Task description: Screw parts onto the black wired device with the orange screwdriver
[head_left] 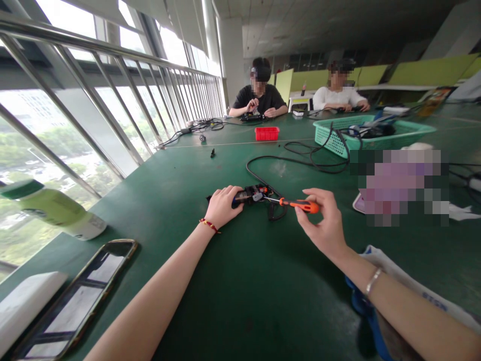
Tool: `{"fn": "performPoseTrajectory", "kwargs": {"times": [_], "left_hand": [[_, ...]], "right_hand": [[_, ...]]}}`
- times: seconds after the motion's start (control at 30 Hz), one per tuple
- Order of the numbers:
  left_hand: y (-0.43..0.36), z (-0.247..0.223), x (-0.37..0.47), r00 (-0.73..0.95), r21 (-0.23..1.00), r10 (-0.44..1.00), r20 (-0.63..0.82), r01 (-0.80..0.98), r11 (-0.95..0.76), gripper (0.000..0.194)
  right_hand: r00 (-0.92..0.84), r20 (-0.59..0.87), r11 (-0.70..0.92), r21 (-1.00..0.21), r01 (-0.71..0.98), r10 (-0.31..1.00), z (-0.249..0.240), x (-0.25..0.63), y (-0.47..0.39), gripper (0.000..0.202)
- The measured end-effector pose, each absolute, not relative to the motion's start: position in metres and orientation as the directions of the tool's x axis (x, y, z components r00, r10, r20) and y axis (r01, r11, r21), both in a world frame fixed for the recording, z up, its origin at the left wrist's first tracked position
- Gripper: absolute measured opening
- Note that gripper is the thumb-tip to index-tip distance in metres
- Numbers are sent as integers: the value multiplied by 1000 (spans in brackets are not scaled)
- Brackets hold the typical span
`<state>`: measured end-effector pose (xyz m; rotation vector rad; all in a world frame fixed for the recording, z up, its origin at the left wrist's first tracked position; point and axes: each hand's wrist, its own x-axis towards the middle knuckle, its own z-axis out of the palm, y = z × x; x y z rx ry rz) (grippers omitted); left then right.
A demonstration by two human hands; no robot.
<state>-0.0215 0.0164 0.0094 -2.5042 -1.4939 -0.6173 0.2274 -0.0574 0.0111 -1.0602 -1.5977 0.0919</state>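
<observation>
My left hand is closed over a slim black handheld device lying on the table, its exact kind unclear. Some inner parts show at its right end, with orange and grey bits among them. A black cable runs from that end. Between the thumb and fingers of my right hand is a screwdriver with an orange and black handle. Its metal shaft points left, and the tip meets the device's right end; the exact contact spot is too small to make out. A dark loop sits just below the shaft.
A green mesh basket holds cables and tools at the right. Beyond the device are a red bin and a small black piece. A bottle and phone lie left. Two people work across the table.
</observation>
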Motion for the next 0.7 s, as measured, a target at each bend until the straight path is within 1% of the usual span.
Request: {"fn": "performPoseTrajectory", "kwargs": {"times": [0.07, 0.1, 0.23, 0.27, 0.33, 0.4, 0.47, 0.5, 0.63, 0.7], "left_hand": [[17, 10, -22, 417, 71, 802, 427, 869, -490, 32], [17, 10, -22, 417, 71, 802, 427, 869, -490, 32], [17, 10, -23, 415, 76, 804, 426, 869, -488, 33], [17, 10, -23, 415, 77, 804, 425, 869, -489, 33], [17, 10, -23, 415, 79, 804, 426, 868, -490, 33], [17, 10, -23, 417, 84, 804, 425, 866, -493, 33], [17, 10, -23, 417, 86, 805, 423, 866, -493, 33], [17, 11, -23, 416, 85, 806, 422, 867, -492, 33], [16, 12, -23, 420, 81, 809, 412, 867, -492, 32], [16, 12, -24, 425, 81, 810, 404, 866, -494, 32]], "right_hand": [[82, 786, 629, -549, 550, 613, 10, 227, -57, 40], [73, 789, 634, -541, 552, 609, 11, 227, -57, 39], [-3, 738, 581, -529, 618, 675, 13, 226, -58, 14], [-9, 724, 570, -535, 623, 690, 13, 226, -59, 12], [15, 727, 573, -554, 603, 687, 12, 227, -58, 18], [53, 761, 608, -555, 567, 646, 11, 227, -58, 30], [81, 794, 637, -539, 551, 602, 11, 228, -57, 37], [82, 793, 632, -539, 557, 603, 11, 228, -58, 35], [57, 722, 550, -573, 608, 690, 13, 227, -59, 14], [67, 715, 541, -583, 606, 696, 13, 227, -58, 16]]}}
